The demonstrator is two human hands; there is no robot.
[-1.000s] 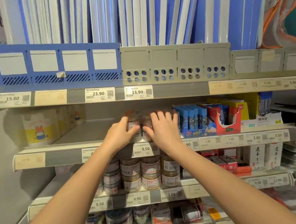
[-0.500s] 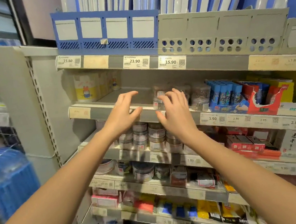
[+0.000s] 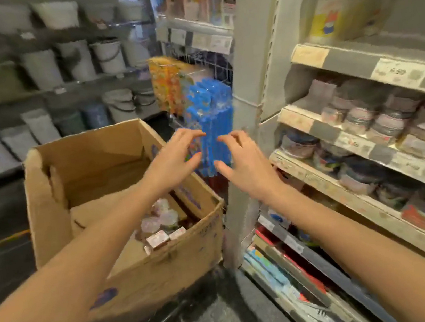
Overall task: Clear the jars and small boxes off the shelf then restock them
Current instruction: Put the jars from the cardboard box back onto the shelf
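An open cardboard box [image 3: 153, 276] stands on the floor left of the shelving. Inside it lie a few clear-lidded jars [image 3: 159, 219] and small red-and-white boxes [image 3: 159, 239]. My left hand [image 3: 176, 160] hovers over the box's far right corner, fingers spread and lightly bent, holding nothing. My right hand [image 3: 244, 167] hangs just to its right, beside the shelf upright, also empty. Rows of stacked jars [image 3: 389, 116] fill the lower shelves at the right. The picture is blurred.
Blue packs [image 3: 213, 112] hang on a wire rack right behind my hands. The shelf upright [image 3: 252, 80] stands between the box and the shelves. White buckets [image 3: 108, 55] line the far shelves. Flat packets [image 3: 271, 269] sit on the bottom shelf.
The view has swung left from the shelf to the box. Both hands have come off the shelf's jars and now hover empty near the box's far corner.
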